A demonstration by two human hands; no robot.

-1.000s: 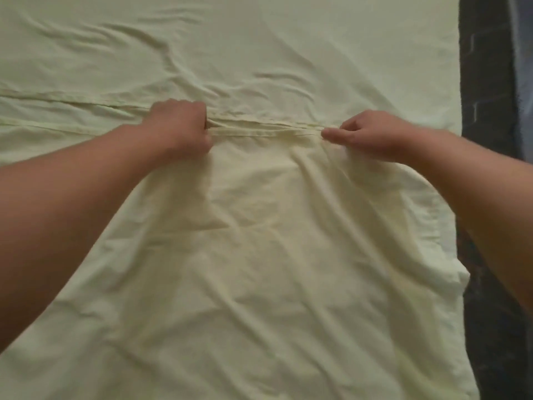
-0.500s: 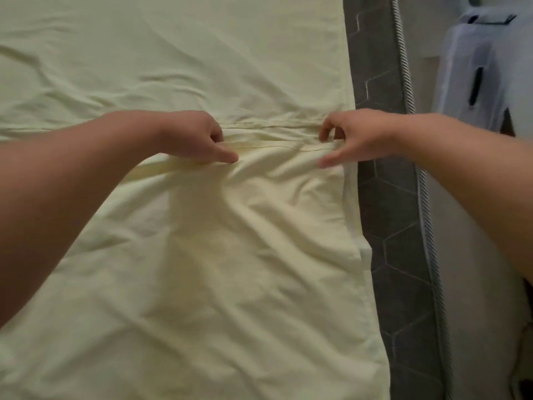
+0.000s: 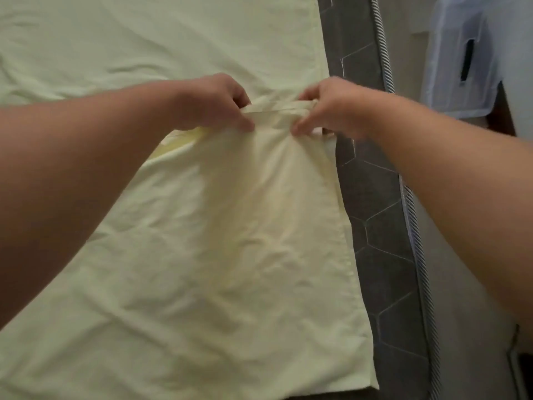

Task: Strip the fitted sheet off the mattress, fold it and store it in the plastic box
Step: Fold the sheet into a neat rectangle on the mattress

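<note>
Fitted sheet (image 3: 230, 269): looks stripped already, lying spread flat on top of mattress (image 3: 375, 203), bare grey quilted strip showing along right.

Hem (image 3: 277, 106) at far end of near layer: bunched and slightly raised now. Second ago it lay stretched flat.

Left hand (image 3: 213, 105) and right hand (image 3: 334, 108): both pinching that hem, fingers curled on it. They've slid much closer together, over by sheet's right edge.

My guess: gathering edge for next fold, so folding's midway.

Plastic box (image 3: 455, 67): far right, off bed, well apart from sheet. Storing not started.
</note>
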